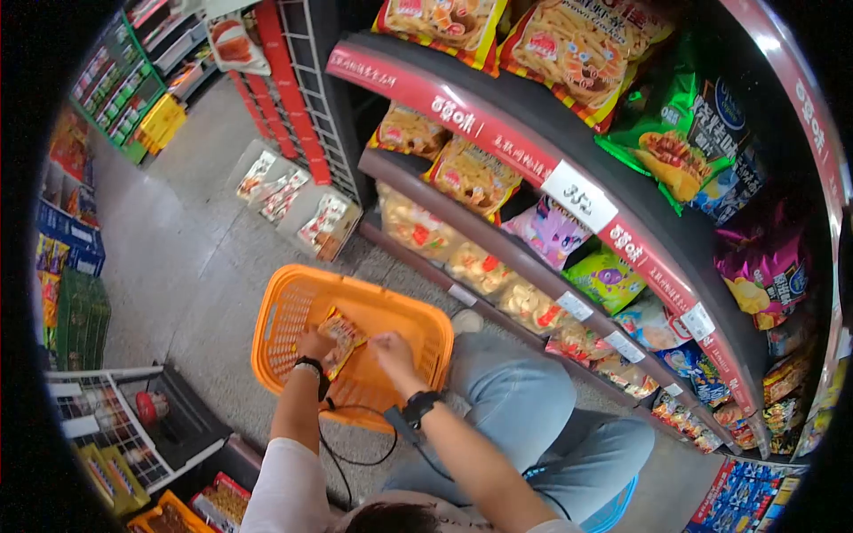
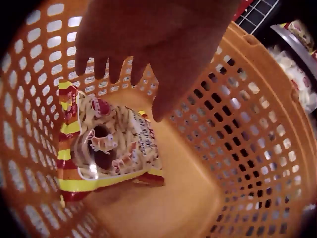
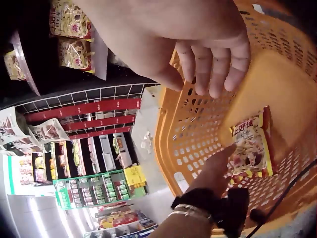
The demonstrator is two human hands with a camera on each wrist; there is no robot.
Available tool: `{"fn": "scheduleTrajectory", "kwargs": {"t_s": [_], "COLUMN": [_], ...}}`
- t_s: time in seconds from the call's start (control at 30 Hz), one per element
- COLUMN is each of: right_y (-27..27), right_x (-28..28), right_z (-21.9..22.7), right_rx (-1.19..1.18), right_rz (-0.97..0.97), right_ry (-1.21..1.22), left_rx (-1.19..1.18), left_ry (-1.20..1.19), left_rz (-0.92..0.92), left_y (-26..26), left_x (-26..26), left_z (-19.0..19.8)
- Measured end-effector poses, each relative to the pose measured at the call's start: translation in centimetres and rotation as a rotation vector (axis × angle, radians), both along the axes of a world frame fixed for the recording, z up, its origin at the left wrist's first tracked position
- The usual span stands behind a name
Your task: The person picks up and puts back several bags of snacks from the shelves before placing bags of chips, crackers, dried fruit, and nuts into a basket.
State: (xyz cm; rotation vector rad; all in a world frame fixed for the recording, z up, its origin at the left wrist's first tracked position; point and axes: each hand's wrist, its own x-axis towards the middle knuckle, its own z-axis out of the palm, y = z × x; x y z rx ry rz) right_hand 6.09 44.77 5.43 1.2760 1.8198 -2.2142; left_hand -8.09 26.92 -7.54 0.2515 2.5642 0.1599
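Note:
A red and yellow snack bag lies inside an orange basket with holed walls. My left hand is beside the bag; in the left wrist view its fingers are extended and spread above it, and whether they touch it I cannot tell. My right hand hangs over the basket's other side, fingers loosely bent, holding nothing. Both wrists wear dark bands.
Shelves of snack bags rise on the right, with a price label. A box of packets stands on the floor behind the basket. Bent knees in jeans are close to the basket, and a dark cable loops beside it.

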Motion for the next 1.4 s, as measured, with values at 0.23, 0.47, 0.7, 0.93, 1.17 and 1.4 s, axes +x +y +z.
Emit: {"fn": "scheduleTrajectory", "kwargs": {"t_s": [0.23, 0.47, 0.7, 0.93, 1.17, 1.4], "right_y": [-1.2, -1.7, -1.9, -1.9, 0.4, 1.0], "right_x": [-1.4, -2.0, -2.1, -1.2, 1.0, 1.7], "right_z": [-2.4, -1.8, -0.6, 0.6, 3.7, 0.1], "right_rx": [0.171, 0.106, 0.115, 0.218, 0.170, -0.084], "right_rz": [0.142, 0.155, 0.103, 0.097, 0.096, 0.157], "right_ry": [-0.043, -0.063, -0.016, -0.006, -0.173, 0.115], "left_rx": [-0.364, -0.455, -0.357, -0.118, 0.285, 0.890], "left_ry": [-0.311, -0.528, -0.333, -0.049, 0.157, 0.004], "left_rz": [-0.006, -0.158, -0.191, -0.192, -0.122, 0.032], "left_y": [2.5, 3.4, 2.3, 3.8, 3.2, 1.6], "left_x": [0.0, -1.5, 0.6, 2.5, 4.0, 7.0], "left_z": [2.5, 1.9, -4.3, 2.3, 11.2, 19.5]}}
